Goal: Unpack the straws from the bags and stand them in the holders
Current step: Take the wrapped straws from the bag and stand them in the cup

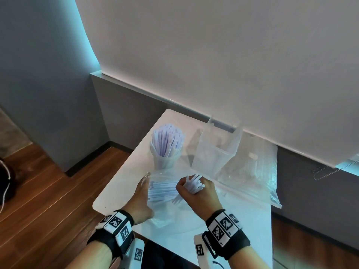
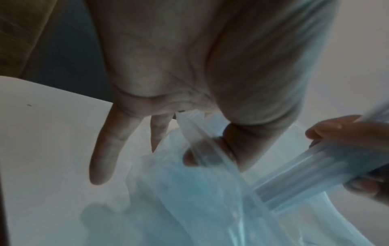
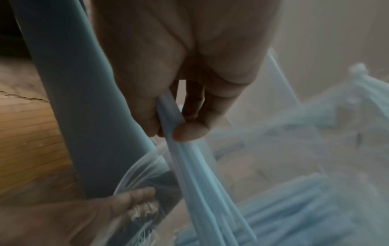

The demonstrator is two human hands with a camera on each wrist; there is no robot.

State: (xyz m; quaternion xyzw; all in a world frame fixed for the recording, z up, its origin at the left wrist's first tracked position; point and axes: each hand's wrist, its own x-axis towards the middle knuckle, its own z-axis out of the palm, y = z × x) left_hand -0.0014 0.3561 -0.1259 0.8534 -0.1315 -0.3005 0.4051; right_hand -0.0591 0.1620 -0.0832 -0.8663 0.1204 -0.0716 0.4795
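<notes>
On the white table [image 1: 120,195] a clear plastic bag [image 1: 167,218] lies flat with white straws [image 1: 162,191] inside. My left hand [image 1: 144,184] pinches the bag's open rim [image 2: 210,149] between thumb and fingers, and its little finger stays straight. My right hand [image 1: 191,189] grips a bundle of straws [image 3: 189,159] at the bag's mouth, their ends sticking up out of the fist [image 1: 195,180]. Behind stands a round translucent holder [image 1: 165,162] packed with upright straws. To its right is a clear square holder [image 1: 208,158]; I cannot tell what it holds.
More clear bags [image 1: 254,171] lie piled along the table's right side by the wall. The table's left edge drops to a wooden floor [image 1: 48,191]. A grey wall ledge [image 1: 136,88] runs behind the table.
</notes>
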